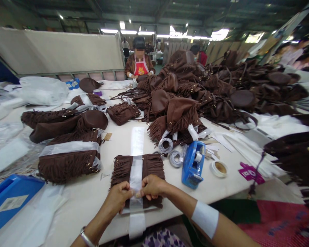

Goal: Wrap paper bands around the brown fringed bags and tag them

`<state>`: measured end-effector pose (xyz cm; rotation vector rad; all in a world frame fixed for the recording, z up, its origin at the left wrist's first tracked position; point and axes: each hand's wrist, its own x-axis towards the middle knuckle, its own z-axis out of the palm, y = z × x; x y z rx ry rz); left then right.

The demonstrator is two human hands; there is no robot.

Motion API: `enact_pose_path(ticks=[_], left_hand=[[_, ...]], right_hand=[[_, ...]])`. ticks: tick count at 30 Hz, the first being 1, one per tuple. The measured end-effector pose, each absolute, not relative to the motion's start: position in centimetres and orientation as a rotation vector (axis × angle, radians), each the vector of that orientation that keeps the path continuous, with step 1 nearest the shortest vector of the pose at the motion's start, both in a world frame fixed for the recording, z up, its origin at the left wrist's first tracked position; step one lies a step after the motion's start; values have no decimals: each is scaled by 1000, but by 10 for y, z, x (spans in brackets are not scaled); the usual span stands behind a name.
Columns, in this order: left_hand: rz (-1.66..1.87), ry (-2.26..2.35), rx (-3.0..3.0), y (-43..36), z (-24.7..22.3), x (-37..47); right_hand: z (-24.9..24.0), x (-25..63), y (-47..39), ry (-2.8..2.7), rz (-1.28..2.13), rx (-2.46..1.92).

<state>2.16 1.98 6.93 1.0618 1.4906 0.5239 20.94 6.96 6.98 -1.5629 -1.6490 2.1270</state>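
Observation:
A brown fringed bag (153, 167) lies flat on the table in front of me. A long white wrapping strip (137, 140) runs across its middle, past its far edge and over the near table edge. My left hand (120, 196) is closed in a pinch at the strip's left edge. From the right, my right hand (153, 186) pinches the strip too, thumb and forefinger close to my left fingertips. Any small piece between the fingertips is too small to make out. A blue tape dispenser (193, 166) stands right of the bag.
Several brown bags (221, 82) are heaped at the back right. A strip-wrapped bag (69, 156) lies to the left, near a blue container (15, 195). Rolled grey cords (175, 159) and a tape roll (218, 168) flank the dispenser. A co-worker (139, 63) is across the table.

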Motion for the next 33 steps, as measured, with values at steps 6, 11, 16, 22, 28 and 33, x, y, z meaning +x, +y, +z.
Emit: enact_pose_path(ticks=[6, 11, 16, 22, 28, 33], left_hand=[[536, 1426, 1044, 14, 72, 19], [515, 1436, 1046, 13, 70, 17], [516, 1466, 1034, 13, 65, 19], [559, 1475, 1057, 9, 60, 18], [573, 1452, 1055, 8, 55, 16], [583, 1456, 1042, 8, 52, 16]], right_hand=[[70, 209, 69, -1610, 2137, -1579], [67, 208, 66, -1603, 2105, -1588], [66, 209, 63, -1634, 2070, -1590], [68, 209, 63, -1689, 2100, -1576], [78, 209, 62, -1698, 2147, -1570], [83, 210, 62, -1681, 2149, -1560]])
